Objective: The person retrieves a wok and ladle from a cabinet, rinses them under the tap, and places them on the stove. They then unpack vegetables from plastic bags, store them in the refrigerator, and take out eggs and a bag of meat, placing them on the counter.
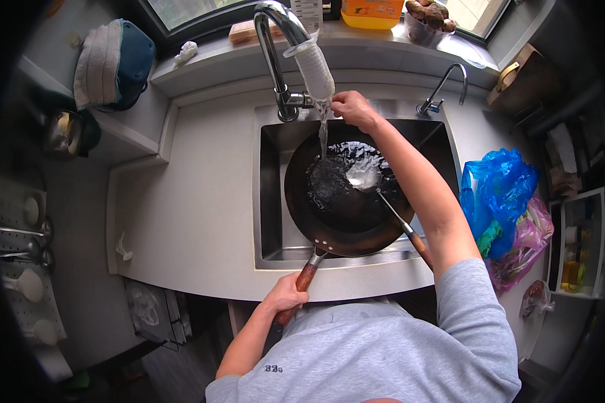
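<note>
My left hand (286,293) is wrapped around the wooden handle (306,278) of a dark wok (350,237) that sits tilted in the steel sink (270,201). Water pools inside the wok. A metal ladle (364,177) rests with its bowl in that water, and its wooden-ended handle leans over the wok's right rim. From the chrome faucet (277,60), water runs through a white ribbed sleeve (315,70) into the wok. My right hand (355,110) reaches across the sink, its fingers closed at the faucet's side lever, which is mostly hidden by fingers and water.
A small tap (446,90) stands at the sink's back right corner. Blue (504,186) and pink (526,242) plastic bags lie on the right counter. On the sill are an orange-liquid bottle (372,15) and a tub of brown, rounded items (428,22). Utensils hang at left.
</note>
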Demonstrator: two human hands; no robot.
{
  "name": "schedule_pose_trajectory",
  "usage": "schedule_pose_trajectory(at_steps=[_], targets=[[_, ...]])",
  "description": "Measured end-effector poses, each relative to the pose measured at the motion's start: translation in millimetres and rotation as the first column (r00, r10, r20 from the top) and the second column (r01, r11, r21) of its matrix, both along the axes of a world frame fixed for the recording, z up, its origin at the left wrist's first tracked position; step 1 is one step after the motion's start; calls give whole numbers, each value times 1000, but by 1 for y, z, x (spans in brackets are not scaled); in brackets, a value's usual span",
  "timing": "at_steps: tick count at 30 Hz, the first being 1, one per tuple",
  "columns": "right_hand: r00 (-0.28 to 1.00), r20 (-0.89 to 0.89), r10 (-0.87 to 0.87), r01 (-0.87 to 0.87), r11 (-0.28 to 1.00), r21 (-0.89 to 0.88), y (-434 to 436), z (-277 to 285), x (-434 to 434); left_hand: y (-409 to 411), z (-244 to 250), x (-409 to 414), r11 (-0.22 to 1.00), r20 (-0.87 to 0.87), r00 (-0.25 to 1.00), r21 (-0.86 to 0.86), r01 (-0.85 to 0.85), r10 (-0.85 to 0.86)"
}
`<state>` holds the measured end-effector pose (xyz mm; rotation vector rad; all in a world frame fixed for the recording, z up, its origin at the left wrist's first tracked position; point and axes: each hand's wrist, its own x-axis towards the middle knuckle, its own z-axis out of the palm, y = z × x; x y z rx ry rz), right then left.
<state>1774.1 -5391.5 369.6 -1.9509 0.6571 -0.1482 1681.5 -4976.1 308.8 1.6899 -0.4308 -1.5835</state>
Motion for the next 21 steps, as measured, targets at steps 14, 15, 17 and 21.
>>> schedule_pose_trajectory(at_steps=[14,15,17,21], targets=[[998,42,-51,51,998,-21,-1,-4,9,0,1,0,1000,-8,1000,-8,-15,15],[998,35,-46,46,999,-22,-2,-4,9,-1,2,0,1000,-3,1000,-5,-11,11],[999,22,-38,38,999,-10,-3,-4,9,-2,4,0,1000,5,1000,-1,-6,6],[999,3,-36,36,999,10,-5,-3,9,-1,2,0,1000,9,1000,-6,6,-6]])
